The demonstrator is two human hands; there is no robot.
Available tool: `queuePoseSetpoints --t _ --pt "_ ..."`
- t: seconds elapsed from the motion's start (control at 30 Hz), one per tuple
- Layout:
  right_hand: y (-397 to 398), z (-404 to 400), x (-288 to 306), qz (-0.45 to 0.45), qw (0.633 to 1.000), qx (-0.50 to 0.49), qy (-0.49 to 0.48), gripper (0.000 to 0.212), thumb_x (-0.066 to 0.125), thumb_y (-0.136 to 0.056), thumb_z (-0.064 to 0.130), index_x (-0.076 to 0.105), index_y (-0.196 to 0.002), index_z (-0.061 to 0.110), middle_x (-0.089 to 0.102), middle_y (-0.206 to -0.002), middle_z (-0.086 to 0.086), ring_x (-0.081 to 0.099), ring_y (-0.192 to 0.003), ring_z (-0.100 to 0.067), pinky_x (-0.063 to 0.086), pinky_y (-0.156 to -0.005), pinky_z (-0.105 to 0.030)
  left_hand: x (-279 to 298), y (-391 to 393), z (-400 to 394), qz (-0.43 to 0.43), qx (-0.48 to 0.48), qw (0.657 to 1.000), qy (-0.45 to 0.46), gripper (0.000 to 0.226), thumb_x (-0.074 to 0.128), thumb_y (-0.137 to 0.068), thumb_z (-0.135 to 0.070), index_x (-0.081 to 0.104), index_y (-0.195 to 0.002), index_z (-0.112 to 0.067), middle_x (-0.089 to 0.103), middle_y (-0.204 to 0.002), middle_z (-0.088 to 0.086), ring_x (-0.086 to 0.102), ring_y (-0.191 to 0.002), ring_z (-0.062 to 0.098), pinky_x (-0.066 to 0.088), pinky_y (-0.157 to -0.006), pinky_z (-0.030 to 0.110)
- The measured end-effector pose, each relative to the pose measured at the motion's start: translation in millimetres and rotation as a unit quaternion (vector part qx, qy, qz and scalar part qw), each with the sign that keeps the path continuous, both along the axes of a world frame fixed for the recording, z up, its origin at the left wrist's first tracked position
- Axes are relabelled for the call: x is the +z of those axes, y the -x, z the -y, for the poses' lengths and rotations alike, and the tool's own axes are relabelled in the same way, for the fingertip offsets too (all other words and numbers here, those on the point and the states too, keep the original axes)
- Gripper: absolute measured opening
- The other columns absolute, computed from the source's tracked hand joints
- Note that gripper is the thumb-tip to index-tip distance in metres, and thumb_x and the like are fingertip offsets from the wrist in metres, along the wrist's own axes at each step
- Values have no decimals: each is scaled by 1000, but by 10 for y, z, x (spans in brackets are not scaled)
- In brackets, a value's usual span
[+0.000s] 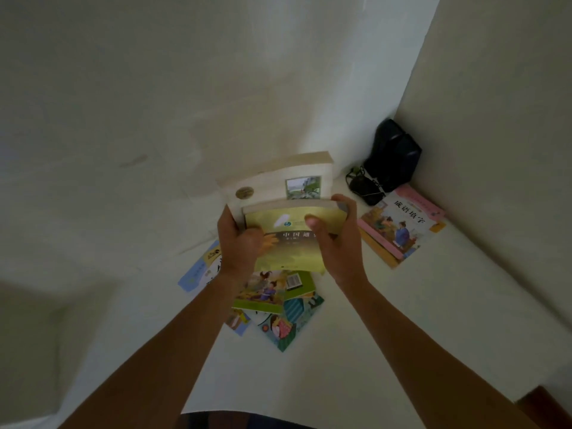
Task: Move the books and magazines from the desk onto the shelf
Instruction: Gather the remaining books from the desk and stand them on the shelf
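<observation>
hands: left [240,243], right [335,239] clamp two books [288,224] | desk [418,305]: five more

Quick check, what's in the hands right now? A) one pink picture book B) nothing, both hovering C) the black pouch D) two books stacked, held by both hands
D: the left hand and right hand clamp the green book with the cream book behind it, lifted above the desk.

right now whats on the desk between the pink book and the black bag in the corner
In the head view, a small black device with a tangled cord lies between the pink book and the black bag.
</observation>
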State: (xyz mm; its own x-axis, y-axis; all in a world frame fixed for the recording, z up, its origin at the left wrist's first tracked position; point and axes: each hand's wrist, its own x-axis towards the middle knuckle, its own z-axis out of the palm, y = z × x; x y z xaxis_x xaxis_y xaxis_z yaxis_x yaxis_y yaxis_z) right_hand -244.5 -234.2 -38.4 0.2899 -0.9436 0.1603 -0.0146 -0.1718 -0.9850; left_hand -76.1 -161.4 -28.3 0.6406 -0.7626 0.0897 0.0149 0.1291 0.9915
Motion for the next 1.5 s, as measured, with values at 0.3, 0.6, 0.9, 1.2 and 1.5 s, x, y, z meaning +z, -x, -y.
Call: queuePoseSetpoints --t 0.3,0.6,0.9,1.2,1.5 --pt "-30 -77 -403 -136 986 53 -78 93 80 -82 38 13 -136 72 61 -119 22 61 -110 3 51 -90 -20 -376 -170 -331 -8 -59 989 -137 51 63 -78 10 68 -118 -20 75 -104 8 71 -97 29 57 -85 61" --pt "-165 -23 -286 -166 971 122 -118 85 58 -100 30 -3 -159 22 43 -146 8 43 -133 -8 40 -105 -24 -435 -163 -283 -56 -77 980 -176 52 58 -76 4 63 -121 -21 72 -106 2 68 -101 26 61 -79 36" --pt "-170 -178 -152 -212 974 72 -31 68 59 -100 23 21 -156 17 56 -115 4 56 -100 -13 43 -78 -24 -211 -233 -627 78 -98 974 -186 48 77 -83 -34 60 -128 -35 72 -118 -13 67 -112 4 57 -90 30" --pt "-487 -1183 501 -179 974 130 41 58 62 -98 21 32 -148 25 61 -115 4 62 -103 -16 53 -83 -29 367 -478 -1892 107 -15 986 -130 40 82 -83 -23 69 -119 -33 77 -102 -9 73 -98 8 60 -81 28" --pt "-1071 -3123 1336 -147 961 208 111 53 63 -98 31 37 -144 27 63 -114 8 63 -103 -16 51 -81 -30 1240 -852 -4099 164 83 980 -80 37 81 -83 -28 65 -116 -34 75 -97 -21 69 -91 -7 53 -73 11"
